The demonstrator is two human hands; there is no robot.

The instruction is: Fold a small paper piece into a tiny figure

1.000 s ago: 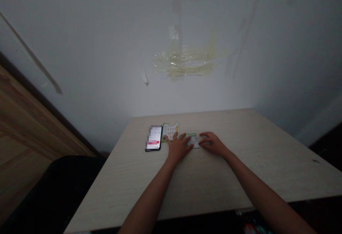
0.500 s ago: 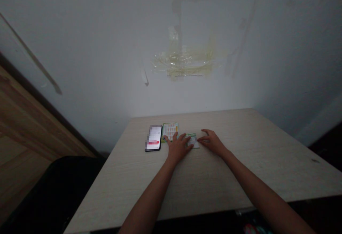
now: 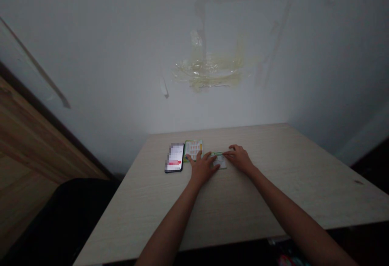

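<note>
A small green-and-white printed sheet (image 3: 221,162) lies flat on the table. My left hand (image 3: 201,169) rests with fingers spread, several of its fingertips pressing the sheet's left part and hiding it. Its outer fingers reach over the lower edge of a larger yellow-green printed sheet (image 3: 193,148) showing rows of small panels. My right hand (image 3: 239,158) is closed in a pinch at the small sheet's upper right corner. Whether a finer piece is between those fingertips is too small to see.
To the left of the larger sheet lies a smartphone (image 3: 175,158) with its screen lit and partly blurred. The pale wooden table (image 3: 258,205) meets a wall (image 3: 121,55) with old tape. A dark chair-like shape (image 3: 60,217) stands at the left.
My right hand has shifted slightly up and left, its fingertips going from the small sheet's right edge to its upper right corner. The left hand and the sheets have stayed put.
</note>
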